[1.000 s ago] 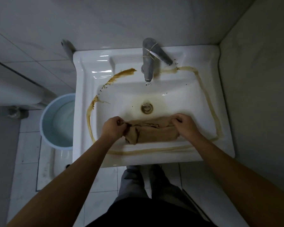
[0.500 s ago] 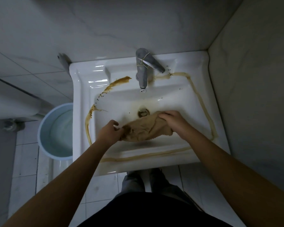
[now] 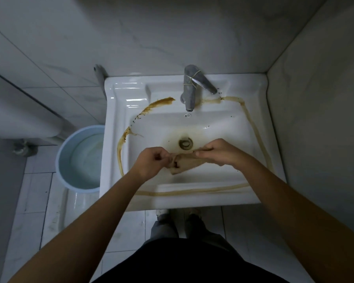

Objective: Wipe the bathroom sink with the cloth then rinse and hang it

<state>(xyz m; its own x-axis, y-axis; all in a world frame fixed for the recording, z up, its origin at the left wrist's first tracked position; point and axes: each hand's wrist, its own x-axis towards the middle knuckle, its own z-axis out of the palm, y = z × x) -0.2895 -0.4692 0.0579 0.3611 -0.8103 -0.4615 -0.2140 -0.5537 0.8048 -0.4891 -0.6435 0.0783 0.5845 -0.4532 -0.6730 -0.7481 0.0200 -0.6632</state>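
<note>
The sink [image 3: 260, 127] is judged hardly wiped: a brown ring [image 3: 255, 127] is seen running round the rim, thickest beyond the left fingers and thinner past the right ones and along the front edge below both hands, and a yellow stain is seen round the drain [image 3: 185, 144], just beyond the fingertips. No water is seen at the tap [image 3: 189, 92], so rinsing is judged not begun, and no hanging place is shown.

Open basin is left beyond the fingers up to the tap, and on both outer sides of the hands. A wall is set close past the right rim, so sweeps there would be cramped; past the left rim the edge drops to a bucket [image 3: 80, 158] on the floor.

The cloth [image 3: 187, 163] is held bunched over the basin, between the hands. One end is pinched by the curled fingers of the left hand [image 3: 152, 162]; the other is covered and gripped by the right hand [image 3: 219, 152], fingers pressed together on it.
</note>
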